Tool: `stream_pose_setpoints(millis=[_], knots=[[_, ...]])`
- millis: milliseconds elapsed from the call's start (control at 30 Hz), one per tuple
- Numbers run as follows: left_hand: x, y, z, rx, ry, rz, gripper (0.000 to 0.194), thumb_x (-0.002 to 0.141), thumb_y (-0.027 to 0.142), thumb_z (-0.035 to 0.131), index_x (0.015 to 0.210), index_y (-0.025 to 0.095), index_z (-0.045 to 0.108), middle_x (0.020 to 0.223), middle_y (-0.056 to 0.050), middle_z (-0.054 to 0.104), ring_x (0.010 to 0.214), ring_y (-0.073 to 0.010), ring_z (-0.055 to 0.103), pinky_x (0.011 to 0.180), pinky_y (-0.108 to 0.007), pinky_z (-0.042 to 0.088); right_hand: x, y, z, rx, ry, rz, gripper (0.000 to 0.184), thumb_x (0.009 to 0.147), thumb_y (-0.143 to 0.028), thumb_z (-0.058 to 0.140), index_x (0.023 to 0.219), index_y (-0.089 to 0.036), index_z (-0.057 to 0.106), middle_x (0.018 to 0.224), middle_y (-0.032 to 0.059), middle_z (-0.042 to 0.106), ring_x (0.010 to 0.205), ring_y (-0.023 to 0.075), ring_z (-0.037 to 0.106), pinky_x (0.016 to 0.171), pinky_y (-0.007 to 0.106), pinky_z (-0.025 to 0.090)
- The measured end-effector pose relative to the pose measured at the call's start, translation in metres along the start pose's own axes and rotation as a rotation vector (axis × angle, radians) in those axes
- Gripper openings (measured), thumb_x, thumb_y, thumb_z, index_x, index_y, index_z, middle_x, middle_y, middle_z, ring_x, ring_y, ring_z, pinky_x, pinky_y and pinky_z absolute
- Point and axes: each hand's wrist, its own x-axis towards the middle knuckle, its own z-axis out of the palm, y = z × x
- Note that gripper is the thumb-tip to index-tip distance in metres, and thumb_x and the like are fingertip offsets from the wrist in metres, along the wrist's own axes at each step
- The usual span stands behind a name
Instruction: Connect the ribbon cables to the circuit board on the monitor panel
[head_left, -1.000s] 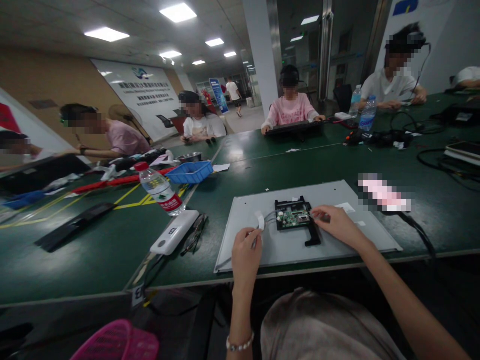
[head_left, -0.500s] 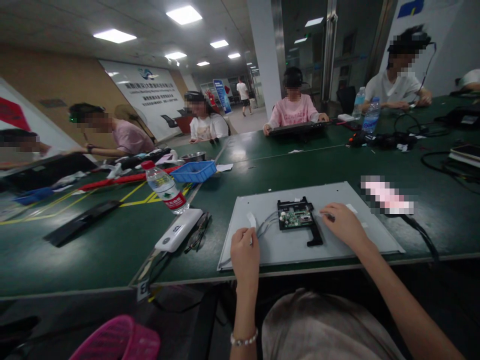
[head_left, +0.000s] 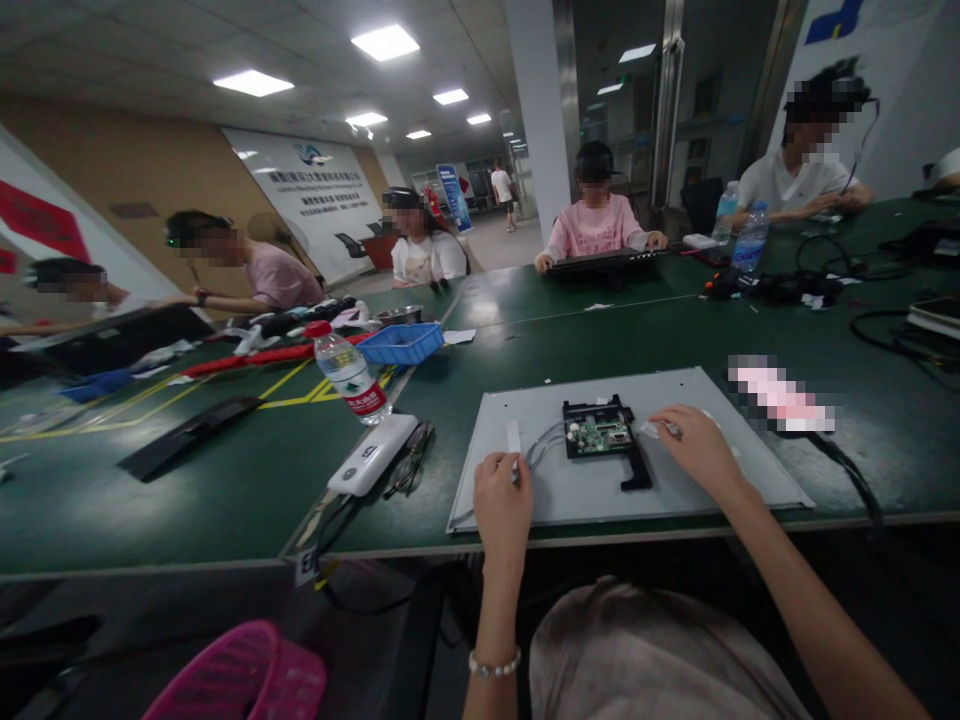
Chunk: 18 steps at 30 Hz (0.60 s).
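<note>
A flat grey panel (head_left: pixel 555 495) lies before me, bearing a black plastic bracket (head_left: pixel 639 472) with a green circuit board (head_left: pixel 598 433). Grey cables (head_left: pixel 545 444) run from the board's left side toward my left hand (head_left: pixel 502 500). That hand is closed at the panel's left part, fingertips pinched beside the cables; what lies between them is too small to tell. A pale strip (head_left: pixel 513 434) shows just above it. My right hand (head_left: pixel 697 447) is closed right of the bracket, pinching a thin whitish, film-like piece (head_left: pixel 654 428).
Left of the panel are a white power bank (head_left: pixel 373 455), glasses (head_left: pixel 409 462), a water bottle (head_left: pixel 349 375), a blue tray (head_left: pixel 403 345) and a black bar (head_left: pixel 187 438). A phone-like device (head_left: pixel 780 393) with a cable lies right. Other people sit around the green table (head_left: pixel 510 335).
The whole view has shifted slightly to the right and down. Both hands stay closed at nearly the same places over the panel; the whitish piece at my right fingertips shows more clearly.
</note>
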Motion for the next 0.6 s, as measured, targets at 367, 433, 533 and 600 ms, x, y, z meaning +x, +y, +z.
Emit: stream_pose_setpoints(millis=[367,433,533,600], knots=[[-0.001,-0.005,0.001,-0.217,0.085,-0.013,0.019,0.088,0.021,0.047,0.094,0.019,0.065,0.094,-0.008,0.06,0.092,-0.0219,0.058,0.084,-0.037,0.047,0.0,0.003,0.0,-0.005,0.015,-0.004,0.023,0.084,-0.022,0.046,0.09,-0.018,0.068,0.096,0.008,0.069,0.092,0.023,0.06,0.087,0.037,0.044],[-0.003,-0.004,0.0,-0.266,0.115,0.001,0.019,0.089,0.021,0.047,0.097,0.019,0.064,0.097,-0.007,0.061,0.094,-0.0212,0.058,0.086,-0.037,0.047,0.0,0.002,0.0,0.002,0.02,-0.004,0.024,0.084,-0.021,0.046,0.091,-0.018,0.068,0.096,0.0076,0.069,0.092,0.0226,0.06,0.087,0.036,0.043],[-0.008,-0.002,-0.001,-0.276,0.116,0.024,0.019,0.088,0.02,0.048,0.097,0.02,0.064,0.097,-0.007,0.061,0.094,-0.0211,0.058,0.087,-0.037,0.046,0.0,0.0,-0.002,0.012,0.025,-0.003,0.024,0.083,-0.021,0.046,0.09,-0.019,0.069,0.096,0.0071,0.069,0.092,0.0222,0.06,0.087,0.036,0.043],[-0.011,-0.001,-0.002,-0.253,0.111,0.036,0.018,0.088,0.019,0.048,0.096,0.02,0.064,0.097,-0.007,0.061,0.094,-0.0215,0.057,0.087,-0.037,0.047,0.0,-0.002,-0.003,0.017,0.023,-0.003,0.024,0.083,-0.021,0.046,0.09,-0.019,0.068,0.096,0.0071,0.069,0.092,0.0223,0.06,0.087,0.036,0.043]])
